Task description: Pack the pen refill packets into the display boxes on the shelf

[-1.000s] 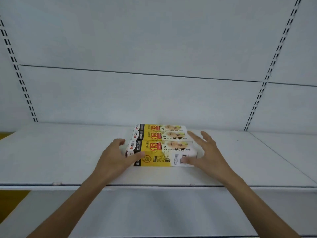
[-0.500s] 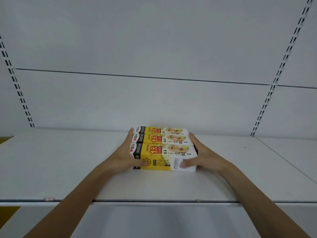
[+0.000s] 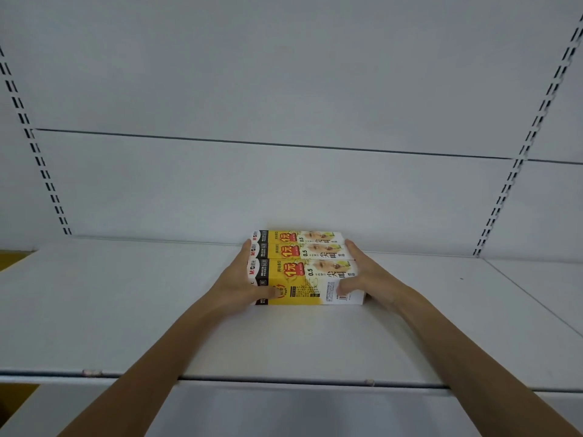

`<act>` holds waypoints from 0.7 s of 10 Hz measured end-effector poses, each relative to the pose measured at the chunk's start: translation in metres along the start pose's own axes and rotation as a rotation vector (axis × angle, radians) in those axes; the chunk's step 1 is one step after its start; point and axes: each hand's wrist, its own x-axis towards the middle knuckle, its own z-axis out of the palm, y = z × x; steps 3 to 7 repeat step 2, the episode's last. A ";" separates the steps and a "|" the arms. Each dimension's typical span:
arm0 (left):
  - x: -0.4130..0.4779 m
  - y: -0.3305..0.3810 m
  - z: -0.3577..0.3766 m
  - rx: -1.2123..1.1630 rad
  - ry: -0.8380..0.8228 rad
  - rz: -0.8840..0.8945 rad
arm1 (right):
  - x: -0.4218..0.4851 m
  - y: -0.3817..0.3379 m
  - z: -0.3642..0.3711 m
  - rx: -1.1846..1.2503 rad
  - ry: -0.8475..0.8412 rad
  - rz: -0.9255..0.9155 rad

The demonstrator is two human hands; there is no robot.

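White shelf (image 3: 126,310), three display boxes (image 3: 304,268), left hand (image 3: 238,280), right hand (image 3: 373,277) pressing ends

I find shelf (image 3: 126,310) surface open left, right and front of the display boxes (image 3: 303,266); back panel (image 3: 284,190) bars the rear.

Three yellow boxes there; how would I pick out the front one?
On the white shelf, three yellow boxes lie side by side in a row running backward. The front box sits nearest the shelf edge, alone showing its fine-print side.
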 end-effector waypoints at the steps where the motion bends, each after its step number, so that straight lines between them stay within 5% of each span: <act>1: -0.006 0.004 -0.007 0.122 -0.004 0.012 | -0.007 -0.006 -0.002 -0.041 -0.038 0.014; 2: -0.023 -0.001 -0.014 0.317 0.157 0.029 | -0.026 -0.005 0.001 -0.106 0.034 -0.041; 7: -0.023 -0.001 -0.014 0.317 0.157 0.029 | -0.026 -0.005 0.001 -0.106 0.034 -0.041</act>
